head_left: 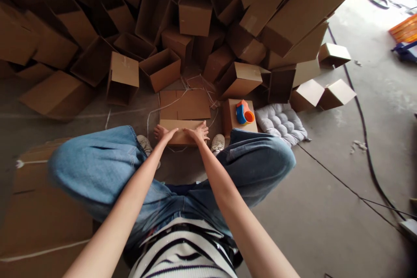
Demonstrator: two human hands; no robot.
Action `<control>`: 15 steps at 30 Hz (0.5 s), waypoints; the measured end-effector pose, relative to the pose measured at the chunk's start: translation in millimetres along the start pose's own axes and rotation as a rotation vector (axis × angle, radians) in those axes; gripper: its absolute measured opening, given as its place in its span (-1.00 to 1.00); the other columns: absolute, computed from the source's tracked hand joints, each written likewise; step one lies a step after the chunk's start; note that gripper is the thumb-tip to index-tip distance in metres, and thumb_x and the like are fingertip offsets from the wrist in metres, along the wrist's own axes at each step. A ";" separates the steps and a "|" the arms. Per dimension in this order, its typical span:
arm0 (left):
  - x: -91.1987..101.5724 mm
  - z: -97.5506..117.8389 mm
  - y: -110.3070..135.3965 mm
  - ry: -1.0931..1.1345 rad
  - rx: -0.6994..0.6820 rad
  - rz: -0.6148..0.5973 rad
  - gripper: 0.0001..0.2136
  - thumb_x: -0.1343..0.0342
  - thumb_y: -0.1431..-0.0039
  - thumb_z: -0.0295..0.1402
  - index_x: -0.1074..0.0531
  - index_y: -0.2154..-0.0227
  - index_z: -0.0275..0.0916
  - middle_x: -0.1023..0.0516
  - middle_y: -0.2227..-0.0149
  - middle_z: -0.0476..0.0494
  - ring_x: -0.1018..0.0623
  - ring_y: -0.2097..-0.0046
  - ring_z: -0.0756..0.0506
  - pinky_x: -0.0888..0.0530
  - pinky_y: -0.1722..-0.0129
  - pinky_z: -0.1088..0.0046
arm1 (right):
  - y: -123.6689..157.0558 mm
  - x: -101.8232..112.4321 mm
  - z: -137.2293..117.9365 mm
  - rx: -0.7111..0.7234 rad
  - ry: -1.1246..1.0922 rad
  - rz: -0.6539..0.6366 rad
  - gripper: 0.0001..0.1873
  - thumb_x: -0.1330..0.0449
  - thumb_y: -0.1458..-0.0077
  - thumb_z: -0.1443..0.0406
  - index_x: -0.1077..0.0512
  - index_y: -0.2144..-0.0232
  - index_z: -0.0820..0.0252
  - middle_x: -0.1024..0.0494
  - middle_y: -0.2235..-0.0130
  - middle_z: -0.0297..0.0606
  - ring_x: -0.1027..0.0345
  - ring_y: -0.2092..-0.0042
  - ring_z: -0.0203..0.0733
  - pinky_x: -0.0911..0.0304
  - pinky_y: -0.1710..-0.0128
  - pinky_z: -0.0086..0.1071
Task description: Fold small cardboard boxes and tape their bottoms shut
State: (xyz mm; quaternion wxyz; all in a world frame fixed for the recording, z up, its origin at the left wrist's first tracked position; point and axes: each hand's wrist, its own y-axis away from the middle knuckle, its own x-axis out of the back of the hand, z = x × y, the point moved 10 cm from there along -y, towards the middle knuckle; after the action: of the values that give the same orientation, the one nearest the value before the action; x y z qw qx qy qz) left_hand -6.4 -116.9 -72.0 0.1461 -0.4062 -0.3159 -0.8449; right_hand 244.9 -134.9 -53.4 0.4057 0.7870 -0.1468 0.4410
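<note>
A brown cardboard box lies on the floor between my feet, its long side across my view. My left hand holds its left end, thumb pointing inward over the top and fingers spread toward the outer edge. At the right end, my right hand has a matching hold, thumb inward and fingers spread over the corner. The undersides of both hands are hidden. Just beyond the box is a flat cardboard piece, with loose white strapping around it.
An orange and blue tape dispenser rests on a small carton, right of my hands. Beside it lies a grey cushion. Many open boxes pile up ahead. Flattened cardboard lies at left; a black cable crosses the floor at right.
</note>
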 end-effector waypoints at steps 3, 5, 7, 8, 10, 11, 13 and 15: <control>0.1 -0.8 0.5 0.017 -0.013 -0.007 0.00 -0.45 0.22 -0.05 -0.09 -0.19 -0.47 -0.14 -0.26 -0.73 -0.21 -0.27 -0.54 -0.26 -0.12 0.01 | -4.8 11.4 0.4 0.019 -0.032 0.024 0.40 -0.43 0.20 -0.01 0.38 -0.42 0.07 -0.16 -0.27 0.19 -0.11 -0.27 0.23 -0.06 -0.17 0.25; 1.2 -1.4 1.0 0.019 -0.018 -0.007 0.01 -0.45 0.24 -0.04 -0.09 -0.20 -0.46 -0.14 -0.26 -0.72 -0.22 -0.27 -0.53 -0.25 -0.14 0.00 | -7.8 17.5 1.0 0.055 -0.046 0.017 0.38 -0.43 0.18 0.02 0.39 -0.42 0.05 -0.20 -0.25 0.15 -0.15 -0.26 0.23 -0.09 -0.17 0.23; 1.8 -2.2 1.4 0.016 -0.017 -0.014 0.02 -0.44 0.25 -0.02 -0.10 -0.21 -0.42 -0.15 -0.27 -0.68 -0.22 -0.28 -0.52 -0.24 -0.17 0.00 | -10.3 21.3 3.0 0.085 -0.049 -0.004 0.35 -0.42 0.15 0.04 0.37 -0.42 0.08 -0.19 -0.26 0.15 -0.15 -0.27 0.23 -0.10 -0.17 0.22; 1.7 -2.8 1.5 0.015 -0.013 -0.020 0.02 -0.44 0.25 0.00 -0.09 -0.21 -0.40 -0.15 -0.28 -0.66 -0.21 -0.28 -0.51 -0.23 -0.18 -0.01 | -11.4 22.1 4.2 0.096 -0.047 -0.020 0.32 -0.41 0.13 0.04 0.33 -0.42 0.11 -0.17 -0.28 0.16 -0.14 -0.28 0.23 -0.10 -0.18 0.22; 1.0 -4.8 0.9 0.013 0.008 -0.035 0.05 -0.43 0.25 0.01 -0.06 -0.24 -0.38 -0.14 -0.29 -0.65 -0.19 -0.31 -0.50 -0.21 -0.21 -0.01 | -13.1 22.7 6.8 0.112 -0.034 -0.058 0.20 -0.38 0.08 0.04 0.19 -0.41 0.20 -0.15 -0.29 0.19 -0.13 -0.29 0.21 -0.10 -0.20 0.19; 0.0 -5.9 0.3 0.012 0.021 -0.046 0.06 -0.43 0.25 0.01 -0.04 -0.25 -0.38 -0.14 -0.29 -0.65 -0.17 -0.32 -0.50 -0.20 -0.22 -0.02 | -13.9 22.8 7.9 0.118 -0.024 -0.078 0.11 -0.36 0.05 0.04 0.10 -0.38 0.24 -0.15 -0.29 0.19 -0.14 -0.29 0.20 -0.10 -0.21 0.17; -1.9 -7.1 -1.4 0.013 0.038 -0.065 0.06 -0.42 0.25 0.00 -0.03 -0.26 -0.38 -0.15 -0.28 -0.65 -0.16 -0.33 -0.49 -0.19 -0.23 -0.01 | -15.5 24.2 10.1 0.124 -0.004 -0.109 -0.05 -0.33 0.02 0.03 -0.10 -0.31 0.28 -0.19 -0.28 0.17 -0.19 -0.27 0.19 -0.13 -0.21 0.13; -3.2 -6.9 -3.2 0.010 0.039 -0.073 0.04 -0.41 0.24 0.00 -0.04 -0.25 -0.38 -0.15 -0.28 -0.65 -0.17 -0.34 -0.48 -0.19 -0.23 0.00 | -17.6 27.6 12.5 0.123 0.012 -0.122 -0.16 -0.32 0.01 0.03 -0.22 -0.23 0.27 -0.27 -0.25 0.13 -0.27 -0.22 0.18 -0.17 -0.20 0.08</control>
State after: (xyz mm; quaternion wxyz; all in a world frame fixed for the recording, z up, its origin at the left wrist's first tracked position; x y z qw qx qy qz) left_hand -10.1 -119.0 -79.1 0.1245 -0.3874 -0.3462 -0.8454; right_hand 278.1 -130.0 -43.4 0.3834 0.8154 -0.0689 0.4283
